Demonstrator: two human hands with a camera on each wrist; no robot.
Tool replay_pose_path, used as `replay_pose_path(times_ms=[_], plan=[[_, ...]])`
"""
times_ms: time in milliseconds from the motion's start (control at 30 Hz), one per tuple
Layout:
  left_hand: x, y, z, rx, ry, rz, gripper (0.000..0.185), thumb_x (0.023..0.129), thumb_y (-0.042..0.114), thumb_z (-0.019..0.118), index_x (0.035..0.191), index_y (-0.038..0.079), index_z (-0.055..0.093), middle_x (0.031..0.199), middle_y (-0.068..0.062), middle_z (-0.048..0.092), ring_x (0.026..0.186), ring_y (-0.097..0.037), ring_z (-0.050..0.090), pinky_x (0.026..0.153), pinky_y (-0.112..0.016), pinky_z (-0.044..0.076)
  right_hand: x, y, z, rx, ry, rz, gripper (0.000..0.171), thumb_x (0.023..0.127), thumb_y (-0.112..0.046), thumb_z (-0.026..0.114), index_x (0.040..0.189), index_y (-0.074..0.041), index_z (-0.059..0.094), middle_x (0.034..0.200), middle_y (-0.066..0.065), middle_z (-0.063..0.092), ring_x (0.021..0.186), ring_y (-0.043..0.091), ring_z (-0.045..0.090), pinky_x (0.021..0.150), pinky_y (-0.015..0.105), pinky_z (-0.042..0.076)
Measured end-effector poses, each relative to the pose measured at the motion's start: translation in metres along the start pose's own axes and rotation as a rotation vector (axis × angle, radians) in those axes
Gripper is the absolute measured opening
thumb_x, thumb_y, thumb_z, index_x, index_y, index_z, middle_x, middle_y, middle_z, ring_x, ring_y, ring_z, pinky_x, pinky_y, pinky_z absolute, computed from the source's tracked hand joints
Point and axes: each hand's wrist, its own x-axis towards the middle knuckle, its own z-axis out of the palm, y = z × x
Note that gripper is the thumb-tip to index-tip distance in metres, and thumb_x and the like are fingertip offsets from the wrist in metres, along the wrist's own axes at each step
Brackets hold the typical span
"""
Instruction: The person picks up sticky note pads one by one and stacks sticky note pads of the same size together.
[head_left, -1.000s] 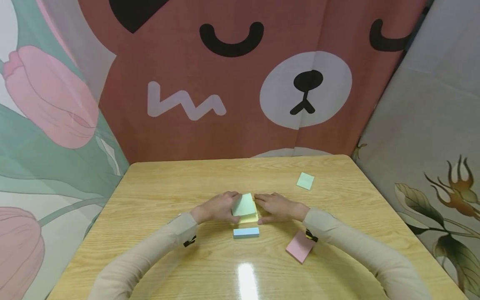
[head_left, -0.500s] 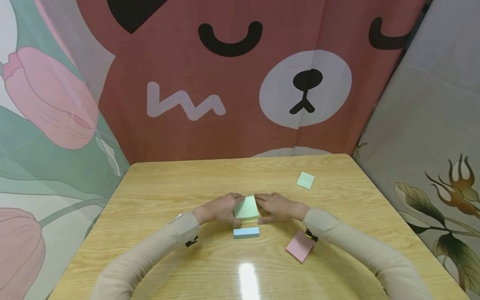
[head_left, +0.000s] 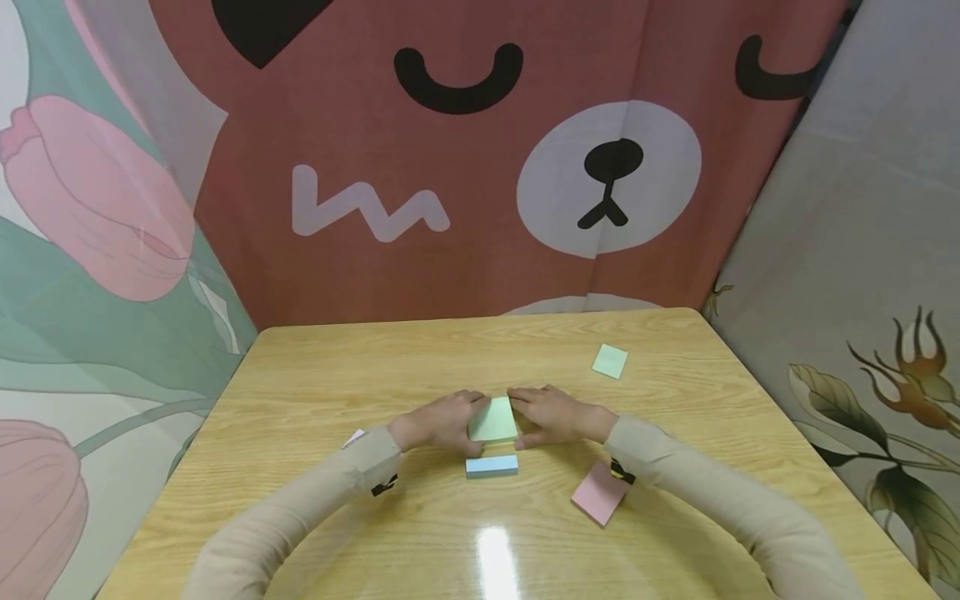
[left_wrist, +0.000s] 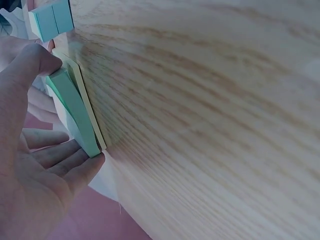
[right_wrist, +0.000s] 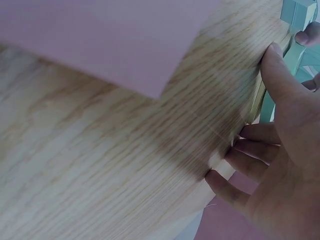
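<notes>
A light green sticky-note pad point(head_left: 492, 421) lies over a yellow sticky-note pad point(left_wrist: 92, 107) in the middle of the table. My left hand point(head_left: 448, 421) grips the green pad at its left side, thumb at the near corner and fingers at the far end. In the left wrist view the green pad tilts slightly off the yellow one, leaving a thin gap. My right hand point(head_left: 557, 415) touches the pads' right side with relaxed fingers, several fingertips point(right_wrist: 212, 175) down by the tabletop. Just nearer to me lies a blue block of sticky notes point(head_left: 491, 467).
A pink sticky-note pad point(head_left: 598, 493) lies partly under the right cuff. Toward the back right is another light green pad point(head_left: 611, 361). A pale purple corner point(head_left: 354, 437) peeks out behind the left sleeve. Patterned curtains point(head_left: 420, 283) hang beyond the wooden table point(head_left: 337, 358).
The green pad has come down and turned to line up over the yellow pad, covering more of it. My left hand has shifted slightly right; my right hand has stayed put.
</notes>
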Motion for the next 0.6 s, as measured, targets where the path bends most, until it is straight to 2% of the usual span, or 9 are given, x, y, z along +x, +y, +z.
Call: replay_pose_path(times_ms=[400,600], plan=[[0.0009,-0.0004,0.0008,0.028,-0.011,0.001,0.075,0.087,0.04,0.069,0.142,-0.005,0.044,0.134,-0.017,0.055,0.104,-0.019,0.056,0.079,-0.025,0.05,0.0008,-0.0005,-0.0008,0.001,-0.008,0.013,0.085,0.095,-0.055,0.058,0.148,0.007,0.035,0.156,0.024,0.028,0.14,0.037,0.034,0.104,0.061,0.035],[0.0019,-0.0006,0.0006,0.025,-0.007,0.007,0.071,0.085,0.039,0.071,0.138,-0.003,0.049,0.129,-0.014,0.057,0.097,-0.015,0.055,0.073,-0.022,0.049,0.002,0.0,0.0009,-0.011,-0.019,0.019,0.086,0.094,-0.056,0.057,0.149,0.006,0.035,0.156,0.024,0.028,0.141,0.036,0.033,0.105,0.06,0.034]])
